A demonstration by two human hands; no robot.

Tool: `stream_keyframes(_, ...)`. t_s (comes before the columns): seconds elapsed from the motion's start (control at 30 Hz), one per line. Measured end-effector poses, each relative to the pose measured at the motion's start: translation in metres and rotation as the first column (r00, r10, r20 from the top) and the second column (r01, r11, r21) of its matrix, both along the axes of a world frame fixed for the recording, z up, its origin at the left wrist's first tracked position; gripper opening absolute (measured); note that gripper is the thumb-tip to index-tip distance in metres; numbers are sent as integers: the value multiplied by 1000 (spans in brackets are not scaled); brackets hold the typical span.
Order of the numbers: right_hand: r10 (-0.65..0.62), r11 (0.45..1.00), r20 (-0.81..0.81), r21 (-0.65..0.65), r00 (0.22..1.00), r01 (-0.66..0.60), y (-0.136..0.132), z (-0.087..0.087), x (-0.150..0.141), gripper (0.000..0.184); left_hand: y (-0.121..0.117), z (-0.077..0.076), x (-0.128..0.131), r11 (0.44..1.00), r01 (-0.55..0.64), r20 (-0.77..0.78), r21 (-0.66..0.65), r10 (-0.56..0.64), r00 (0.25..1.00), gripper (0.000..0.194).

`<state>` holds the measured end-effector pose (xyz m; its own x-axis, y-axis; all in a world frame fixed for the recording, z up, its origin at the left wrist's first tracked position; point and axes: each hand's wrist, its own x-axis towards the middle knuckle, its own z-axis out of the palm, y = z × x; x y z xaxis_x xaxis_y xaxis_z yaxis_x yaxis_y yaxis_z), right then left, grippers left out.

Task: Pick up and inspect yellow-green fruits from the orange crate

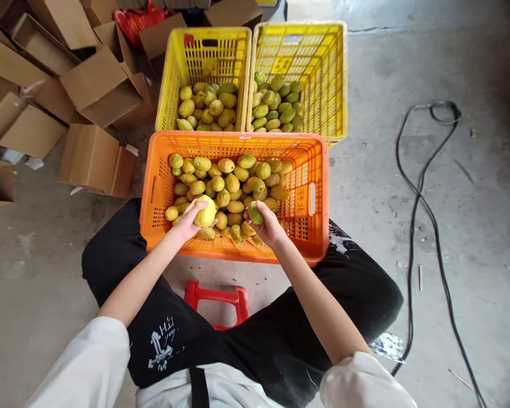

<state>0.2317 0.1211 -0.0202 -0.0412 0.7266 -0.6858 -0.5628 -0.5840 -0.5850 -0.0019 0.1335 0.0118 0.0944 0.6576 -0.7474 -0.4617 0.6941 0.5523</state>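
My left hand [188, 223] is closed around a plump yellow lemon [205, 212], held above the left part of the orange crate [238, 253]. In my right hand [270, 226] is a smaller green lemon [255, 213], gripped between thumb and fingers. Both hands are over the crate's near half, a short way apart. Below them lies a spread of yellow and greenish lemons [232, 182], some with brownish skins. The crate sits between my knees, and my hands hide part of the fruit.
Behind the orange crate stand two yellow crates, the left one [161, 85] with yellowish lemons [216, 107] and the right one [342, 85] with greener lemons [287, 115]. Cardboard boxes [102, 90] crowd the left. A black cable [419, 192] loops across the right floor. A red stool [216, 294] is below.
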Motion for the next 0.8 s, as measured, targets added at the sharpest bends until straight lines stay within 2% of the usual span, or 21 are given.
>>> stream_keyframes(0.07, -22, 1000, 20, -16, 1000, 23, 0, 0, 0, 40, 0, 1, 2, 1000, 3, -7, -29, -3, 1000, 35)
stream_keyframes(0.17, -44, 997, 28, -58, 999, 45, 0, 1, 1, 34, 1, 4, 4, 994, 56, 3, -89, -56, 998, 39)
stream_keyframes(0.3, 34, 996, 14, -83, 999, -33, 0, 1, 1, 27, 3, 7, 5, 988, 95, -3, -119, -96, 995, 46)
stream_keyframes(0.47, 140, 980, 3, -140, 990, -138, 1, -1, 0, 37, 5, 6, 3, 984, 104, -8, -147, -106, 994, 51)
stream_keyframes(0.67, 207, 972, -29, -105, 978, -209, 2, 3, 1, 33, 3, 7, 4, 983, 146, 16, -108, -145, 989, 43)
stream_keyframes(0.8, 246, 968, -67, -42, 967, -249, 1, 6, 1, 32, -1, 5, 5, 988, 134, 3, -82, -134, 991, 41)
